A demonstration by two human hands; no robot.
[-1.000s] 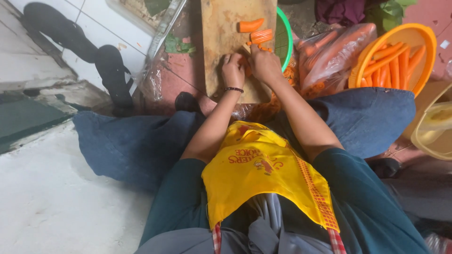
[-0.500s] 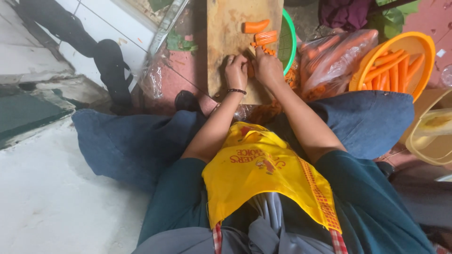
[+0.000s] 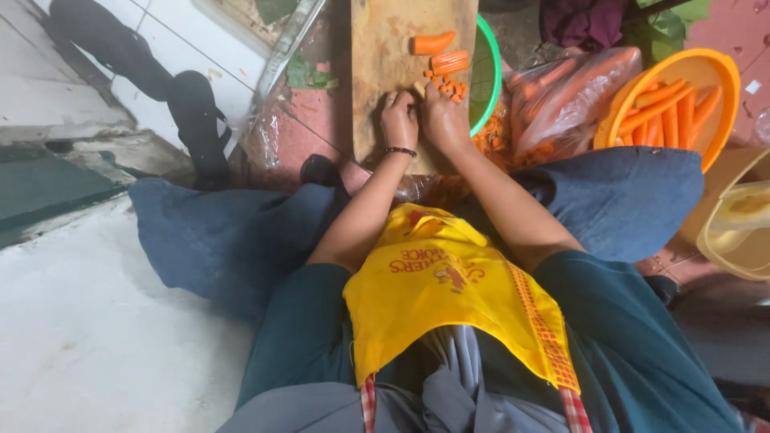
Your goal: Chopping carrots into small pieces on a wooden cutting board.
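Both my hands rest side by side on a wooden cutting board (image 3: 377,48) that lies in front of my knees. My left hand (image 3: 399,120), with a dark bracelet at the wrist, is curled with its fingers down on the board. My right hand (image 3: 443,119) presses close against it, fingers bent over small diced carrot bits (image 3: 454,87). A stack of carrot sticks (image 3: 449,61) and a short carrot chunk (image 3: 433,42) lie just beyond. Whatever the fingers grip is hidden.
A green-rimmed bowl (image 3: 495,72) sits under the board's right edge. Beside it are a clear bag of carrots (image 3: 561,96) and an orange basket (image 3: 722,88) of peeled carrots. A pale tub (image 3: 742,232) stands at the right, dark sandals (image 3: 192,120) at the left.
Both hands stay at the same spot on the board with only slight finger movement. The carrot pieces have not shifted.
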